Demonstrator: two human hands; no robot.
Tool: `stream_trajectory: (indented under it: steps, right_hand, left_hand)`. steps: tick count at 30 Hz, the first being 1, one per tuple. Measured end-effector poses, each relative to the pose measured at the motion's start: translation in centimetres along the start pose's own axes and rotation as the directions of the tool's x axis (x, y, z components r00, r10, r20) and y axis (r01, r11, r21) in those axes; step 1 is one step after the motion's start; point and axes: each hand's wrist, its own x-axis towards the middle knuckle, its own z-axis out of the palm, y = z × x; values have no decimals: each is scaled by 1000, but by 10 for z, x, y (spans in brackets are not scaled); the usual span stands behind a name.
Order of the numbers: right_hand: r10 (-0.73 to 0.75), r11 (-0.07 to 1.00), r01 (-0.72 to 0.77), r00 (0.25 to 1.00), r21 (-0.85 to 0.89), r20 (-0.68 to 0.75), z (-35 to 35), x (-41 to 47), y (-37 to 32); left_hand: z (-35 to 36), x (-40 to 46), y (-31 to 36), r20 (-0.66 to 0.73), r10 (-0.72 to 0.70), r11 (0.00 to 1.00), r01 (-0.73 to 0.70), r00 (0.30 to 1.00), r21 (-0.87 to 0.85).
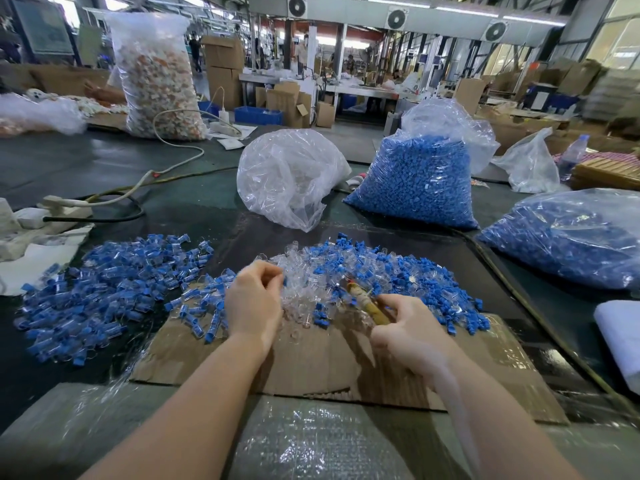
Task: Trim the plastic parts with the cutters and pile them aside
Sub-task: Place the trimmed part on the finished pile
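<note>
A heap of clear and blue plastic parts (374, 271) lies on a cardboard sheet (311, 362) in front of me. My left hand (254, 299) hovers at the heap's left side, fingers curled, pinching a small clear part at its fingertips. My right hand (408, 330) grips the cutters (363, 301) by their yellowish handles, the tip pointing up and left into the heap. A second, wider pile of blue-and-clear parts (104, 292) spreads over the dark table to the left.
Behind the heap stand a clear bag of clear parts (287, 174) and a bag of blue parts (422, 178); another blue bag (568, 237) lies at the right. A power strip with cables (69, 202) sits far left. Bubble wrap (311, 441) covers the near edge.
</note>
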Motion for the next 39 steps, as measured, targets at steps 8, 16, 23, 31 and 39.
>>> stream_trajectory:
  steps: [8, 16, 23, 31, 39]
  right_hand:
    - [-2, 962, -44, 986, -271, -165, -16, 20, 33]
    - [-91, 889, -31, 966, -457, -243, -35, 35, 63]
    - [-153, 829, -4, 960, -559, -234, -40, 39, 78]
    - [-146, 811, -29, 957, -584, -250, -37, 41, 79]
    - [-153, 722, -112, 936, -683, -316, -26, 34, 68]
  left_hand:
    - [-9, 10, -32, 23, 151, 891, -147, 988, 429]
    - [16, -22, -11, 181, 310, 879, -354, 933, 319]
    - [52, -68, 16, 532, 442, 849, -528, 722, 11]
    - [73, -85, 27, 739, 563, 558, -830, 369, -11]
    - [62, -65, 22, 511, 290, 947, -320, 810, -30]
